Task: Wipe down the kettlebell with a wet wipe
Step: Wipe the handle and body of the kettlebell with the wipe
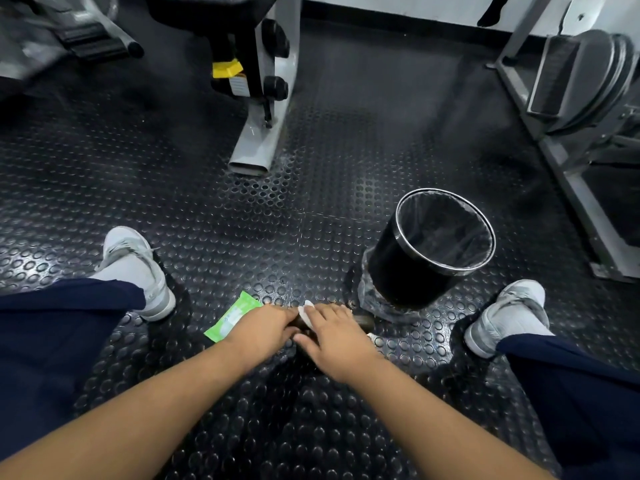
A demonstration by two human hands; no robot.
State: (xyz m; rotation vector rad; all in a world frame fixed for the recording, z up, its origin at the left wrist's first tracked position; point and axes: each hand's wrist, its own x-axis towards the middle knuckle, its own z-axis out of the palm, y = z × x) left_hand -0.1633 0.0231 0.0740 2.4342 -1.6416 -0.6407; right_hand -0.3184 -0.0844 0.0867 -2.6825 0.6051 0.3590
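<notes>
Right hand pressed the wet wipe with flat fingers onto the kettlebell, which sat on the floor beneath both hands, nearly all hidden; I couldn't make out its handle's axis. Left hand lay over its 9 o'clock side; I couldn't tell whether it gripped. I judged the right nearer the exposed 3 o'clock sliver. Wipes pack lay at 9 o'clock, bin at 1 o'clock.

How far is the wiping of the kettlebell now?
Done: a wipe is out of the green pack on the floor. In hand: the right hand presses the wipe on the kettlebell while the left hand rests on it. Left: the hands hide most of it, so the cleaned part cannot be judged; the wipe probably goes in the bin.
</notes>
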